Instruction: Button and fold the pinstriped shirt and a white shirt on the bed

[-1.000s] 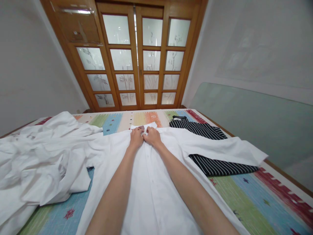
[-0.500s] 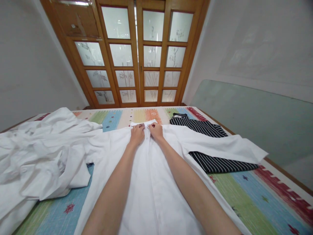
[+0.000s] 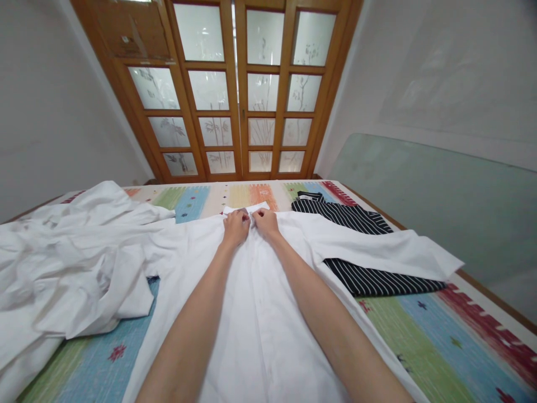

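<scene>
Right hand (image 3: pixel 265 222) has eased slightly off left hand (image 3: pixel 235 226); both pinch the white shirt (image 3: pixel 258 319) near the bed's (image 3: pixel 423 330) far edge, seemingly working its neckline

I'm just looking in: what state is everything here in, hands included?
White shirt: spread out, front up
Left hand: pinching the shirt by its collar
Right hand: pinching there too
Striped garment: laid out, partly covered by the shirt
White cloth heap: crumpled
Doors: drawn together, thin bright slit between
</scene>
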### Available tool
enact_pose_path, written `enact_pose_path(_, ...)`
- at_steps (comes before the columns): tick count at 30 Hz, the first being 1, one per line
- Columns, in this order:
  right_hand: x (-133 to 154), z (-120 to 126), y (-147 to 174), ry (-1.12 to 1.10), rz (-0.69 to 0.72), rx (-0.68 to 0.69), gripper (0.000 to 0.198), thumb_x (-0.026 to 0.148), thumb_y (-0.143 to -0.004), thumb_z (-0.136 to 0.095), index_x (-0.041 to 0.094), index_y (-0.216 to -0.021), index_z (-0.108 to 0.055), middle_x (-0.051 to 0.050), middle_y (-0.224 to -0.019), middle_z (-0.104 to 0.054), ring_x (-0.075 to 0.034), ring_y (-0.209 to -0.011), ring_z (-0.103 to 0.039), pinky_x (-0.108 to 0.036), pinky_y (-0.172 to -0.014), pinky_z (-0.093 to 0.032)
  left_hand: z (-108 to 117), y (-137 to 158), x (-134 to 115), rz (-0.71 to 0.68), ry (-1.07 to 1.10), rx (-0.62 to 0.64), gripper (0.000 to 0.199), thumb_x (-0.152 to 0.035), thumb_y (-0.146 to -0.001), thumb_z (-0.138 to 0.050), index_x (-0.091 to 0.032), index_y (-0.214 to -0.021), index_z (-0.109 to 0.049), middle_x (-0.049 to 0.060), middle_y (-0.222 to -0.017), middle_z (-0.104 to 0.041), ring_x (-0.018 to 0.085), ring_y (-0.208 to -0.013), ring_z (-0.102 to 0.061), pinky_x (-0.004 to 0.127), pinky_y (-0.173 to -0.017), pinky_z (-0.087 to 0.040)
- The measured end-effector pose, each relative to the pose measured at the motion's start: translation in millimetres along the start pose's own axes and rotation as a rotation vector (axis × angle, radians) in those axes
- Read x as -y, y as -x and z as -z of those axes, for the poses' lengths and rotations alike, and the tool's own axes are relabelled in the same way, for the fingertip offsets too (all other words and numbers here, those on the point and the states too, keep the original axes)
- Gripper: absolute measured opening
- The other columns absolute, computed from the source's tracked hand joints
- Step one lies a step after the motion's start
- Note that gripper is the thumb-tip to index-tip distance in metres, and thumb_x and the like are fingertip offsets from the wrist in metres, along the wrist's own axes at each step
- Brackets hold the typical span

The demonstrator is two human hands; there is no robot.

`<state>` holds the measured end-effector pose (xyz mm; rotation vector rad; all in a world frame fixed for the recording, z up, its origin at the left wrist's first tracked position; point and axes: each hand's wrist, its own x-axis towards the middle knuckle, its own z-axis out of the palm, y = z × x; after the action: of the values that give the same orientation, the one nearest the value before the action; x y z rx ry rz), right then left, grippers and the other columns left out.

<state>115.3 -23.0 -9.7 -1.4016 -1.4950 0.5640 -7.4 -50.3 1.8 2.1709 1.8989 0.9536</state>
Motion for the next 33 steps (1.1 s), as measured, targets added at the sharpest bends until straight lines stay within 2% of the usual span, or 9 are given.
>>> enact_pose_path(4, -0.7, -0.8, 0.0, 0.001, 0.019, 0.02, 0.019, 0.028, -0.077, -0.055, 0.019, -0.062, -0.063, 0.0, -0.065, -0.065, -0.014, -0.066, -0.057, -0.023, -0.065, -0.041, -1.4, -1.6, 2.4, -0.039, 0.106, -0.048, 0.006, -0.016, -0.081, -0.057, -0.02, -0.081, -0.061, 0.008, -0.095, -0.066, 0.026, -0.097, -0.057, 0.04, -0.09, -0.042)
enact_pose_path(9, 0.5, -0.2, 0.1, -0.046, 0.065, 0.032, 0.018, 0.024, -0.077, -0.052, 0.019, -0.063, -0.062, 0.001, -0.064, -0.064, -0.013, -0.065, -0.057, -0.023, -0.064, -0.041, -3.5, -3.4, 4.5, -0.105, 0.243, -0.083, 0.011, -0.01, -0.079, -0.053, -0.018, -0.077, -0.059, 0.007, -0.086, -0.066, 0.021, -0.086, -0.059, 0.036, -0.086, -0.046)
enact_pose_path(19, 1.3, -0.5, 2.6, 0.027, 0.11, 0.099, 0.018, 0.021, -0.08, -0.054, 0.018, -0.071, -0.069, -0.001, -0.071, -0.068, -0.014, -0.07, -0.059, -0.023, -0.069, -0.042, -3.2, -6.0, 7.9, 0.013, 0.446, -0.092, 0.008, -0.012, -0.075, -0.059, -0.018, -0.074, -0.066, 0.004, -0.081, -0.072, 0.018, -0.077, -0.066, 0.03, -0.08, -0.05)
enact_pose_path(29, 4.8, 3.5, 3.1, 0.061, 0.113, 0.168, 0.024, 0.02, -0.084, -0.051, 0.017, -0.069, -0.07, -0.002, -0.07, -0.069, -0.013, -0.07, -0.059, -0.023, -0.069, -0.041, 0.7, -5.3, 8.4, 0.084, 0.463, -0.093, 0.008, -0.014, -0.074, -0.061, -0.017, -0.076, -0.068, 0.003, -0.08, -0.074, 0.016, -0.072, -0.067, 0.029, -0.077, -0.052)
enact_pose_path(33, 4.6, 2.9, 3.4, 0.075, 0.095, 0.164, 0.02, 0.018, -0.083, -0.053, 0.018, -0.076, -0.072, -0.002, -0.074, -0.07, -0.014, -0.073, -0.06, -0.023, -0.072, -0.041, 2.1, -3.6, 5.2, 0.098, 0.448, -0.124, 0.007, -0.018, -0.076, -0.061, -0.017, -0.076, -0.069, 0.005, -0.08, -0.074, 0.016, -0.071, -0.066, 0.028, -0.075, -0.051)
